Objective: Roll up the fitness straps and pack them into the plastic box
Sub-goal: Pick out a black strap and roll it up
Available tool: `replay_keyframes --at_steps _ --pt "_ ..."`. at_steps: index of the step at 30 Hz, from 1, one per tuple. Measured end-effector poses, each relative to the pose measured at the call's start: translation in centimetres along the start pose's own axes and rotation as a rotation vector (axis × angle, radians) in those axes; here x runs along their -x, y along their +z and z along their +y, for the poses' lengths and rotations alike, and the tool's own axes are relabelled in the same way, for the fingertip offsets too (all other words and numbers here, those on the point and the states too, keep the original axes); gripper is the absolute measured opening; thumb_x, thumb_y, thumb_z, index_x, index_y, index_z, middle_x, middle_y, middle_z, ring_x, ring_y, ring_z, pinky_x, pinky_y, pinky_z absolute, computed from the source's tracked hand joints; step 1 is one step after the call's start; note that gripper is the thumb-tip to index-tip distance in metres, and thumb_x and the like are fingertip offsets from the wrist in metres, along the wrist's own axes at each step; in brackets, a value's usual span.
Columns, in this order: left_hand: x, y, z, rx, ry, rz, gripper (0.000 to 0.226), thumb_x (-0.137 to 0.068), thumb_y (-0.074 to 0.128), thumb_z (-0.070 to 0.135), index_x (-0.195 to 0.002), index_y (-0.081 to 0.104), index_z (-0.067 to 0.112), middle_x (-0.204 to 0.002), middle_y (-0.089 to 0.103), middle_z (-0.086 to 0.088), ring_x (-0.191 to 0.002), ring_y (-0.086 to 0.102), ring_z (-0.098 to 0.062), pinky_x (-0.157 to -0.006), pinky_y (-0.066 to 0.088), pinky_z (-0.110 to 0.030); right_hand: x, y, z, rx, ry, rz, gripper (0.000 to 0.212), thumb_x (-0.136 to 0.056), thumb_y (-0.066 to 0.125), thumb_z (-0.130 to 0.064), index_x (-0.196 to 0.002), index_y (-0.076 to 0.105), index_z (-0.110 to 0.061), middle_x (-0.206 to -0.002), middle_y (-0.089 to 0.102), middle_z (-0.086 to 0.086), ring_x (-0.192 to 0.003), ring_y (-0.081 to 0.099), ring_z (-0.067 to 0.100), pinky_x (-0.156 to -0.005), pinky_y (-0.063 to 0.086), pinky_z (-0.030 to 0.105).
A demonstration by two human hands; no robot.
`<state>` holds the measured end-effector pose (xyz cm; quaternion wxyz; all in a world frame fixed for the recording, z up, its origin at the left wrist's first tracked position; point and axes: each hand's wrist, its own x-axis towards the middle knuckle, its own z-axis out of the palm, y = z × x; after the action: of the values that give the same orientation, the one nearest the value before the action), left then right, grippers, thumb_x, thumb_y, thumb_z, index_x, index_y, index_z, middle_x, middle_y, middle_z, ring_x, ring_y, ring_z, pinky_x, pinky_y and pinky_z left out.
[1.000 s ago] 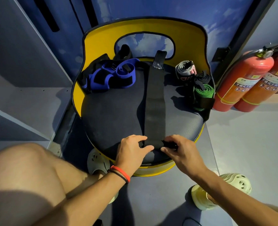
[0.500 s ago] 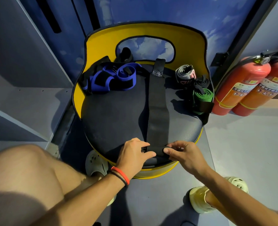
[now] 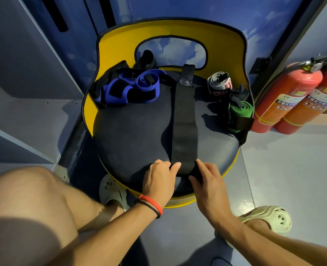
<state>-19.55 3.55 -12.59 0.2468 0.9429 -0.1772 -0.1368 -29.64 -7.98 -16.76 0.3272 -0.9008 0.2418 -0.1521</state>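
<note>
Left hand [image 3: 159, 179]: pinching the near end of a long flat black fabric strap [image 3: 183, 121].
Right hand [image 3: 208, 182]: gripping the same end.
Writing: red fire extinguishers [image 3: 279, 104] showing labels, unreadable.

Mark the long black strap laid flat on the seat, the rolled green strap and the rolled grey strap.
long black strap [image 3: 183, 116], head view, middle of its flat length.
rolled green strap [image 3: 242, 109], head view, its coiled end.
rolled grey strap [image 3: 217, 79], head view, its coiled end.
</note>
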Motion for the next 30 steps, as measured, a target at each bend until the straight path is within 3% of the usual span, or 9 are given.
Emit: replay_keyframes --at_steps 4,8,12,15,19,22,25,30 --pt "-0.2 -0.3 0.7 -0.209 0.097 0.003 0.047 -0.108 0.03 0.047 -0.092 0.06 0.016 -0.09 0.045 0.001 -0.075 0.043 -0.014 -0.064 0.032 -0.024 -0.9 -0.8 0.6 0.069 -0.087 -0.039 0.052 -0.085 0.081 -0.012 -0.134 0.062 -0.012 -0.109 0.061 0.001 -0.086 0.062 0.02 -0.071 0.045 0.019" --pt "-0.4 -0.6 0.5 -0.278 0.169 0.003 0.047 -0.109 0.029 0.045 -0.108 0.064 0.014 -0.094 0.044 0.001 -0.083 0.049 -0.014 -0.067 0.035 -0.024 -2.6 -2.2 2.0 0.109 -0.159 -0.156 0.043 -0.086 0.081 -0.029 -0.126 0.068 -0.017 -0.101 0.06 -0.002 -0.078 0.061 0.019 -0.065 0.056 0.029" --pt "-0.9 -1.1 0.2 -0.034 0.195 -0.022 0.037 -0.105 0.047 0.038 -0.137 0.054 0.022 -0.123 0.057 0.001 -0.11 0.06 -0.019 -0.084 0.046 -0.027 -4.1 -3.3 2.5 0.088 -0.168 -0.273 0.045 -0.09 0.069 -0.047 -0.124 0.07 -0.018 -0.095 0.059 -0.003 -0.079 0.057 0.014 -0.067 0.055 0.035" --pt "-1.4 -1.3 -0.6 0.088 0.229 0.023 0.029 -0.098 0.062 0.036 -0.124 0.068 0.024 -0.118 0.068 0.003 -0.1 0.065 -0.015 -0.085 0.054 -0.028 -4.4 -3.3 2.5 0.073 -0.15 -0.315 0.056 -0.09 0.059 -0.058 -0.126 0.07 -0.017 -0.096 0.058 -0.002 -0.081 0.057 0.014 -0.067 0.053 0.03" --pt "-0.9 -0.8 -1.8 0.064 0.274 -0.076 0.055 -0.089 0.075 0.041 -0.138 0.061 0.022 -0.129 0.061 0.006 -0.113 0.059 -0.013 -0.095 0.051 -0.026 -4.1 -2.9 2.6 0.039 -0.13 -0.289 0.053 -0.092 0.061 -0.054 -0.128 0.07 -0.015 -0.097 0.056 -0.002 -0.081 0.056 0.014 -0.07 0.048 0.024" --pt "-1.6 -1.0 -2.3 0.023 0.317 -0.087 0.051 -0.09 0.074 0.039 -0.137 0.063 0.023 -0.123 0.061 0.007 -0.1 0.056 -0.008 -0.086 0.045 -0.018 -3.8 -2.7 2.3 0.089 -0.167 -0.244 0.043 -0.094 0.068 -0.042 -0.127 0.07 -0.014 -0.104 0.057 0.0 -0.089 0.056 0.017 -0.076 0.046 0.021" --pt "-2.5 -1.8 -2.4 0.056 0.315 -0.124 0.047 -0.088 0.075 0.042 -0.131 0.068 0.024 -0.117 0.064 0.007 -0.093 0.055 -0.006 -0.082 0.044 -0.018 -4.1 -3.1 2.1 0.163 -0.318 -0.192 0.037 -0.092 0.074 -0.035 -0.122 0.071 -0.014 -0.114 0.06 0.0 -0.099 0.058 0.02 -0.083 0.053 0.027" --pt "-3.2 -2.0 -2.4 0.154 0.233 -0.182 0.041 -0.084 0.078 0.046 -0.121 0.074 0.028 -0.112 0.068 0.009 -0.092 0.056 -0.004 -0.071 0.039 -0.008 -4.1 -3.7 2.5 0.18 -0.426 -0.268 0.045 -0.084 0.081 -0.025 -0.12 0.055 -0.024 -0.115 0.059 -0.005 -0.097 0.057 0.02 -0.076 0.047 0.024"
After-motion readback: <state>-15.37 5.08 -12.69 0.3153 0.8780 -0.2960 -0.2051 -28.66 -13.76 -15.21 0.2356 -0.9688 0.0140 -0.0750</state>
